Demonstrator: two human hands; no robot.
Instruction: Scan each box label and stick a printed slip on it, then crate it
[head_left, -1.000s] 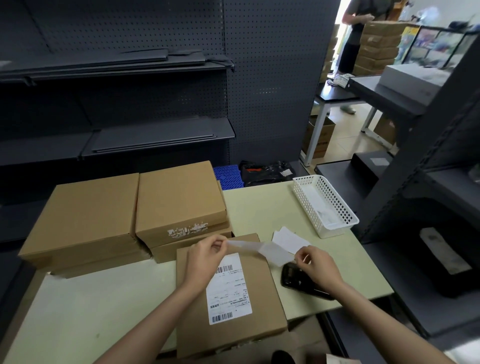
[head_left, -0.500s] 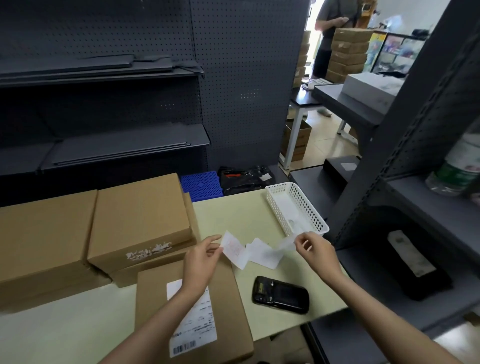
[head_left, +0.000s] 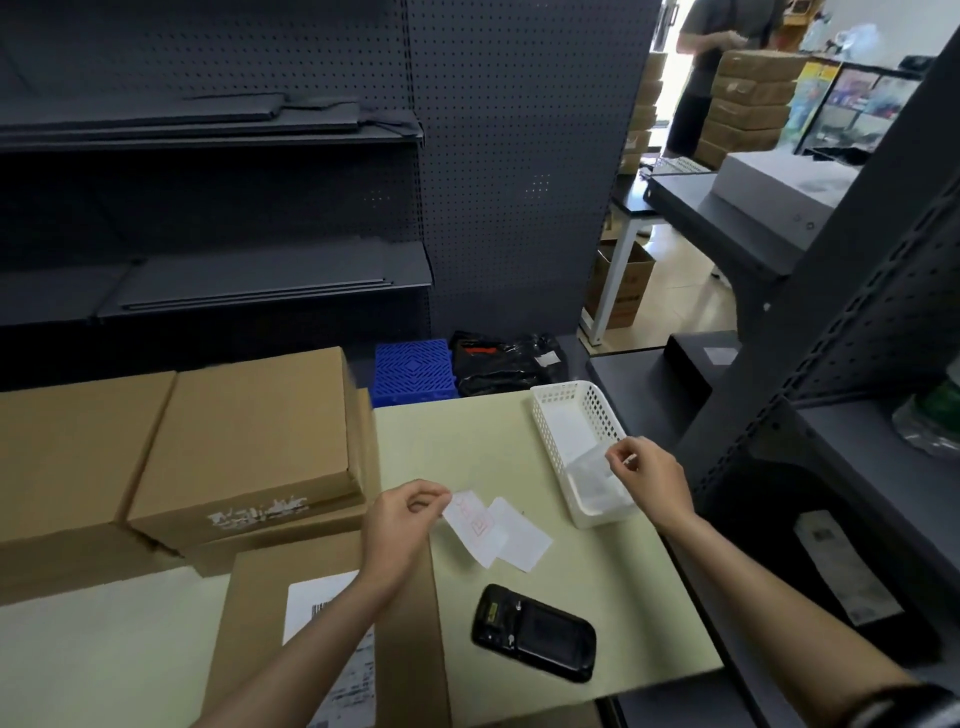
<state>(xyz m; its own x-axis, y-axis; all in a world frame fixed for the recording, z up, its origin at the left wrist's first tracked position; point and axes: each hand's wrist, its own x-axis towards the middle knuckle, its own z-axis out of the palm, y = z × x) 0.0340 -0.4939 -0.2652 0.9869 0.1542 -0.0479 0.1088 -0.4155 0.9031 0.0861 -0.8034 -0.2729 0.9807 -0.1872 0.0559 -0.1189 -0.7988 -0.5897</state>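
The left hand pinches one corner of a printed slip between thumb and forefinger; the slip hangs free at 3 o'clock of the hand, above loose paper on the table. The right hand holds its fingertips curled together over the white basket; whether they hold backing paper cannot be determined.

The labelled box lies at 6 o'clock of the left hand, under the forearm. The scanner lies at 5 o'clock, apart from the box.

Hazards:
- A corner-only hold may let the slip fold onto itself or catch the loose paper.
- Placement over the shipping label would obscure the barcode.
- The forearm hides the target surface; expect misalignment.
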